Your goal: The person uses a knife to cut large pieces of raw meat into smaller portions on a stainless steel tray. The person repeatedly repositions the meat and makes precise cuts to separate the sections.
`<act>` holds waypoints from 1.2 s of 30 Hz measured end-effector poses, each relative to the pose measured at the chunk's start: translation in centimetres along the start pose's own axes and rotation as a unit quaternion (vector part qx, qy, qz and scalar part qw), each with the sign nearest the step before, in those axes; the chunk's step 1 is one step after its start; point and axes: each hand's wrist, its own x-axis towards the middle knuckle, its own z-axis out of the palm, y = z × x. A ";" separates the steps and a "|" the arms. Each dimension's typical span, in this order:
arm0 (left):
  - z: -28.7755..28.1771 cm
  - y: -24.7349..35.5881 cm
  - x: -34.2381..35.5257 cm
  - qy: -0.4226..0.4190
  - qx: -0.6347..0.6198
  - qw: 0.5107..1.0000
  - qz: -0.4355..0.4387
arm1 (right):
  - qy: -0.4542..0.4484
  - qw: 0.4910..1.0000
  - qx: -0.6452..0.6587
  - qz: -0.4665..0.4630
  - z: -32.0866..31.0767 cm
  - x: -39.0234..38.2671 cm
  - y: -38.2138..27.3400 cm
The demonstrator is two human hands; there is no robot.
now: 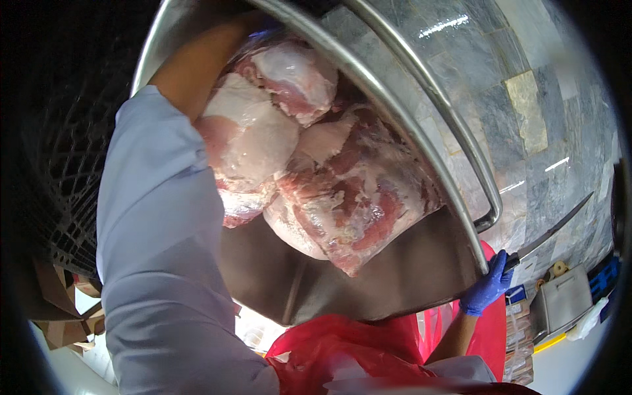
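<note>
Large raw cuts of meat, pale with fat and pink-red flesh, lie piled in a deep metal tub (pixel 368 289). A broad slab (pixel 368 204) rests at the right of the pile, with a rounded cut (pixel 247 131) on its left and another rounded piece (pixel 296 76) at the far end. My left arm reaches over the tub to that far end. Only a sliver of my left hand (pixel 262 31) shows, in a blue glove, and its fingers are hidden. At the tub's near right corner, my blue-gloved right hand (pixel 487 289) grips a knife (pixel 556 225), its long blade pointing away to the right, outside the tub.
A curved metal handle bar (pixel 461 118) runs along the tub's right rim. Beyond it is grey tile (pixel 520 59). Dark mesh (pixel 66 197) and cardboard boxes (pixel 59 336) are at the left. A grey metal box (pixel 563 303) stands at the lower right. My red apron (pixel 336 342) meets the near rim.
</note>
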 end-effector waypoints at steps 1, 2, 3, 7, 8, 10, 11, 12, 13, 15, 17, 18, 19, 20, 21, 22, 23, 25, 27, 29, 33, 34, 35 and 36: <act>-0.1 0.7 -0.5 0.012 0.019 1.000 0.002 | -0.003 1.000 -0.011 -0.007 0.0 -0.1 0.0; -0.1 1.7 -0.7 0.015 0.039 0.999 0.002 | -0.006 1.000 -0.026 -0.012 -0.4 0.3 0.5; -0.1 2.9 -1.6 0.024 0.057 0.998 -0.003 | -0.016 0.999 -0.045 -0.021 -0.8 0.8 1.1; 0.8 8.4 -6.3 0.018 0.151 0.988 -0.034 | -0.017 0.993 -0.120 0.007 -1.5 1.5 2.0; 1.0 9.5 -8.6 0.002 0.170 0.984 -0.050 | -0.018 0.994 -0.098 -0.037 -1.0 1.8 2.5; 0.8 11.4 -11.9 -0.035 0.215 0.975 -0.050 | -0.033 0.998 -0.045 -0.039 -0.7 1.9 3.6; 0.6 12.6 -13.1 -0.056 0.241 0.968 -0.047 | -0.038 0.998 -0.010 -0.038 -0.7 2.7 4.4; -0.3 13.5 -14.4 -0.082 0.255 0.963 -0.040 | -0.087 0.993 -0.084 -0.007 -1.0 2.4 2.5; -1.0 14.2 -15.8 -0.107 0.269 0.957 -0.030 | -0.075 0.995 -0.047 -0.040 -0.8 2.3 2.5; -1.8 14.9 -17.2 -0.130 0.210 0.968 -0.038 | -0.045 0.994 0.026 -0.098 0.2 2.1 2.9; -1.5 12.9 -16.8 -0.111 0.047 0.989 -0.081 | -0.091 0.992 0.061 -0.065 0.5 2.4 2.6; -1.1 11.4 -16.2 -0.046 0.086 0.995 -0.032 | -0.107 0.991 0.064 -0.042 0.7 2.9 3.4; 0.1 9.5 -15.5 0.018 0.118 0.993 0.017 | -0.125 0.990 0.061 -0.022 0.7 3.4 3.9; 1.0 8.1 -14.4 0.080 0.144 0.984 0.064 | -0.139 0.990 0.020 -0.002 0.4 3.2 2.9; 1.2 7.2 -11.6 0.014 0.124 0.992 0.003 | -0.130 0.991 0.018 -0.013 0.0 3.2 2.7; 0.8 6.4 -8.7 -0.057 0.107 0.991 -0.063 | -0.127 0.991 0.019 -0.021 -0.3 3.0 2.7; 0.5 5.9 -8.5 -0.071 0.085 0.989 -0.093 | -0.134 0.990 0.025 -0.032 0.0 2.9 2.3; 0.2 4.7 -7.8 -0.043 0.039 0.993 -0.101 | -0.114 0.992 0.012 -0.049 0.5 2.3 1.6; 0.4 3.1 -8.0 0.032 -0.015 0.997 -0.062 | -0.106 0.993 -0.008 -0.047 0.3 2.2 1.4; 1.1 3.0 -6.9 0.051 -0.120 0.990 -0.058 | -0.093 0.995 -0.042 -0.020 -0.5 2.2 1.5; 4.5 -10.1 -5.3 0.022 -0.130 0.986 -0.097 | -0.086 0.995 -0.043 -0.023 -0.3 1.5 0.8; 5.1 -9.3 -4.1 0.060 -0.118 0.990 -0.044 | -0.063 0.995 -0.068 -0.032 -1.3 1.9 1.5; 4.6 -7.8 -2.6 0.061 -0.116 0.991 -0.018 | -0.034 0.995 -0.090 -0.040 -2.5 2.2 2.7; 3.9 -6.6 -1.7 0.052 -0.112 0.992 -0.010 | -0.017 0.993 -0.110 -0.045 -2.6 2.2 3.4</act>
